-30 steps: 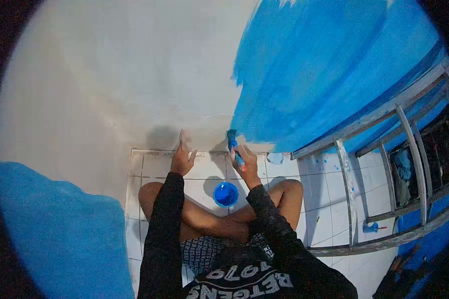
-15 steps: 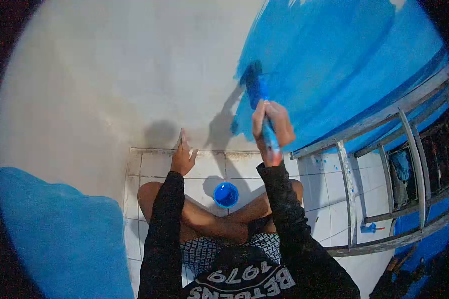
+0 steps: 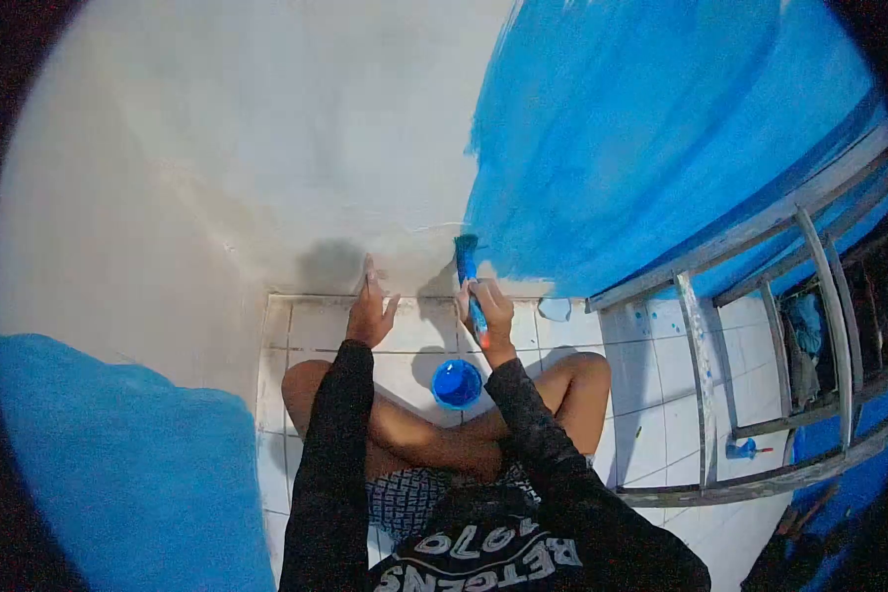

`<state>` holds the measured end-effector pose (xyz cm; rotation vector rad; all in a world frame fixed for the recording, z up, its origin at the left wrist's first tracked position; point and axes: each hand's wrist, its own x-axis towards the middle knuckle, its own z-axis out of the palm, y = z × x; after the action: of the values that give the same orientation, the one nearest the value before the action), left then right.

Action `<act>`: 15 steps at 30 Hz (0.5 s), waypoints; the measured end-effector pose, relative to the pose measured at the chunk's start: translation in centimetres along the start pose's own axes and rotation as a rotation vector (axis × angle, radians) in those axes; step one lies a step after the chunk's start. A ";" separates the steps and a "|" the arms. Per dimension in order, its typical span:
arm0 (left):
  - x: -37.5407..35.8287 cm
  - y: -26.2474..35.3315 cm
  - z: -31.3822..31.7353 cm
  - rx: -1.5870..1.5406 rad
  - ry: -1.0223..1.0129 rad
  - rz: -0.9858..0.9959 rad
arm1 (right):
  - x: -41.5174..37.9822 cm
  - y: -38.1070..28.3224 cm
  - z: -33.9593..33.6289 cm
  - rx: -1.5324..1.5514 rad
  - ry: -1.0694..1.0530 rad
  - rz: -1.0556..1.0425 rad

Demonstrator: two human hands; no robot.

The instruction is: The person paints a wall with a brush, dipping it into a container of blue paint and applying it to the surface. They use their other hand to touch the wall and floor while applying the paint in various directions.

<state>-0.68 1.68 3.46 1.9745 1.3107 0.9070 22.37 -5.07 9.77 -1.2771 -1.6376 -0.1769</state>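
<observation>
My right hand (image 3: 489,312) grips the handle of a blue paintbrush (image 3: 470,266) with an orange-red handle end. Its dark, paint-wet bristles are at the low part of the wall (image 3: 365,148), by the ragged left border of the blue painted area (image 3: 602,148). My left hand (image 3: 371,314) is held out near the foot of the wall with fingers stretched and nothing in them. Between my crossed legs and the wall, a small blue bucket (image 3: 456,385) of blue paint stands on the white tiles.
On the right leans a wooden ladder (image 3: 696,335) spattered with paint. Behind it another blue brush or tool (image 3: 742,449) lies on the tiled floor (image 3: 641,454). A pale scrap (image 3: 555,310) rests at the wall's foot. Blue paint (image 3: 128,464) also covers the lower left wall.
My right hand has brought the brush down and slightly left, from mid-wall to near the wall's foot. The left hand stays almost where it was. The pale scrap by the wall has come into sight.
</observation>
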 end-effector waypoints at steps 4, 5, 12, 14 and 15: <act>0.3 -0.1 0.1 -0.046 -0.031 -0.048 | -1.3 0.6 0.2 0.012 -0.055 0.017; 0.1 -0.3 0.2 0.012 0.018 0.032 | -1.7 1.0 -0.6 0.034 -0.155 0.025; 0.3 -2.2 1.0 0.034 0.044 0.108 | 2.5 -4.4 -5.5 0.163 -0.093 0.060; 0.2 -0.7 0.5 0.019 0.029 0.074 | 5.9 -6.5 -6.5 0.001 0.281 -0.147; 0.1 -0.2 0.2 0.011 0.015 0.044 | 7.7 -7.7 -7.4 0.000 0.276 -0.137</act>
<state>-0.57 1.79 3.18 2.0156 1.2872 0.9391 21.27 -8.09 22.51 -1.0874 -1.4852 -0.4184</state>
